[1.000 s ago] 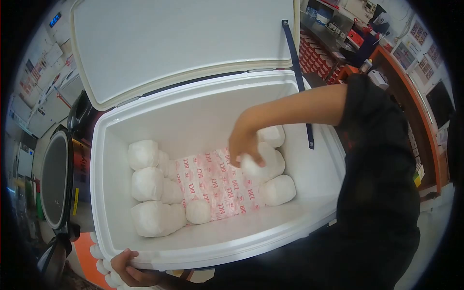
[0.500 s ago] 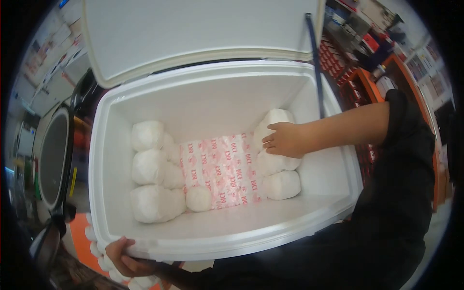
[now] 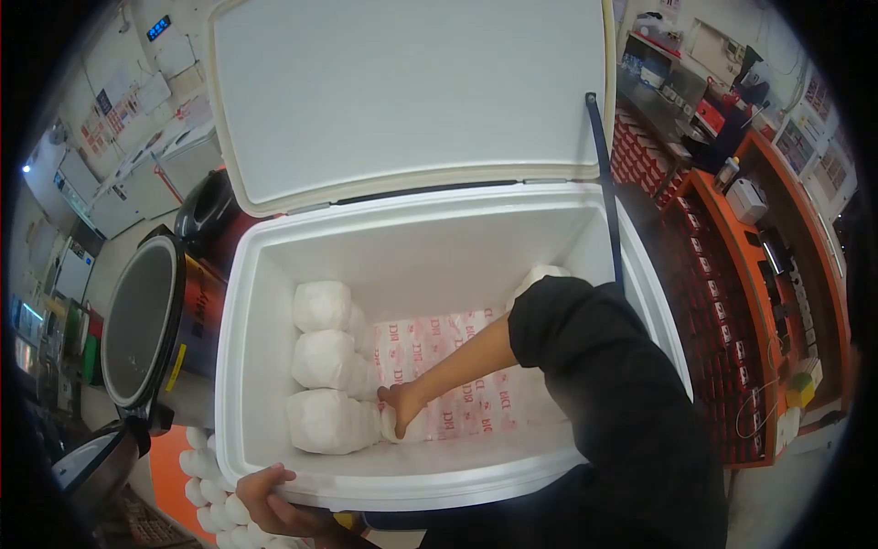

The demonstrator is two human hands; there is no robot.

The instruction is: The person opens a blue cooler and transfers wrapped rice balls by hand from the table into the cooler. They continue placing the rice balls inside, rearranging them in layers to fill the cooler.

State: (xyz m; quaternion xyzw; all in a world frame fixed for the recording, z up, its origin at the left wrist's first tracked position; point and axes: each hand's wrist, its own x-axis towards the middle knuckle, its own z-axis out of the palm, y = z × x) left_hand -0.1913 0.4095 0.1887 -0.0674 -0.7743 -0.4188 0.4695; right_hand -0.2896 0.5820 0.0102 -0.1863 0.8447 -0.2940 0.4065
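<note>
A large white cooler box stands before me with its lid up. My left hand is wrapped over the rim at its near left corner. Inside, my right hand reaches down to the left, its fingers around a small white wrapped bundle on the floor, which it partly hides. Beside it, larger white wrapped bundles are lined up along the left wall. More white bundles sit at the right side, mostly hidden by my sleeve. Red-printed paper lines the bottom.
The raised lid is joined by a dark strap on the right. A round-lidded cooker stands left. Below left, several white bundles lie on an orange surface. An orange shelf unit and red-and-white stacked packs stand right.
My right hand has moved from the bundles on the right side to the small bundle at lower left. My left hand stays on the rim. The view has shifted.
</note>
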